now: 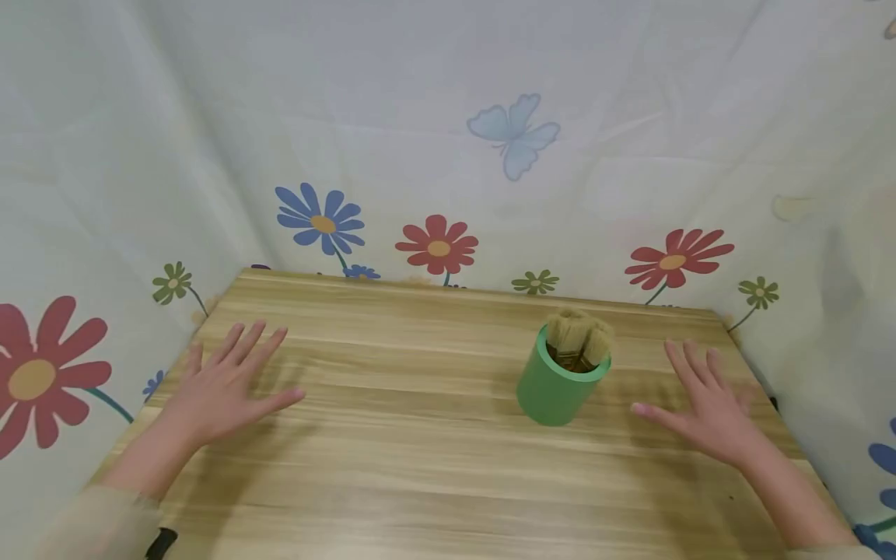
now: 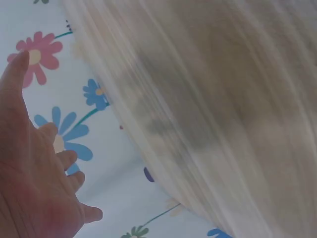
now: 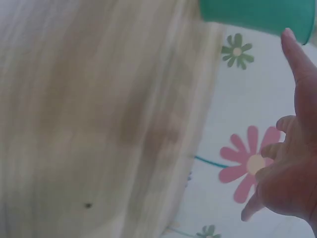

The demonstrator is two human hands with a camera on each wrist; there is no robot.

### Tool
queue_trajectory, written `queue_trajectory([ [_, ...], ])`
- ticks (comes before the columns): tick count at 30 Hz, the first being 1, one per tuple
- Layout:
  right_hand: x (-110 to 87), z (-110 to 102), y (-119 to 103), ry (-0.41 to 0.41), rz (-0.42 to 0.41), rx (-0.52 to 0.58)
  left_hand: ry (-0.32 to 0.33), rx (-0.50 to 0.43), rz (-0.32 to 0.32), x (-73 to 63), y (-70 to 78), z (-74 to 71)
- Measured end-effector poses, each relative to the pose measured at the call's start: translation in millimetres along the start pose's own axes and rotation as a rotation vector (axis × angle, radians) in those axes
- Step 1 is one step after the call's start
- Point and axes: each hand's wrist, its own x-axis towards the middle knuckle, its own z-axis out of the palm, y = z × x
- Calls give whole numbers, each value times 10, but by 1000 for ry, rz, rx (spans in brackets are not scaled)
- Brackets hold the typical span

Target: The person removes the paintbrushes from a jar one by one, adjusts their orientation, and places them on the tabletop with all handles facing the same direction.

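A green cylindrical cup [image 1: 556, 393] stands upright on the wooden table, right of the middle. Out of its mouth stick several tan bristle heads [image 1: 577, 334], apparently brushes; their lower parts are hidden inside. My left hand [image 1: 222, 386] hovers over the left side of the table, fingers spread and holding nothing. On the right, my right hand [image 1: 710, 412] is spread the same way, its thumb pointing toward the cup with a gap between them. In the right wrist view the thumb overlaps the lower edge of the green cup [image 3: 257, 15].
The light wood table [image 1: 392, 467] reaches back to a white curtain [image 1: 420, 117] printed with flowers and a butterfly, which also hangs along both sides. A small dark spot [image 3: 88, 205] marks the tabletop on the right. A black item [image 1: 162, 542] shows by the left sleeve.
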Motion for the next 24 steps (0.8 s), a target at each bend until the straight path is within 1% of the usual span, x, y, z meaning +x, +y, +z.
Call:
queue_trajectory([
  [5,45,-105,-209,-2,-68,83,-31,-6,44,109,153,-84],
  [8,56,-146,-313,-14,-102,139,-60,-11,76,193,295,-131],
  [10,72,-159,-376,-17,-126,179,-65,-11,98,248,400,-158],
  [14,130,-159,-480,-31,-165,253,-51,-1,141,357,612,-209],
  [19,159,-154,-589,-59,-166,354,-25,38,219,532,879,-255],
  [24,210,-75,-637,-42,-193,420,-21,53,283,681,1131,-295],
])
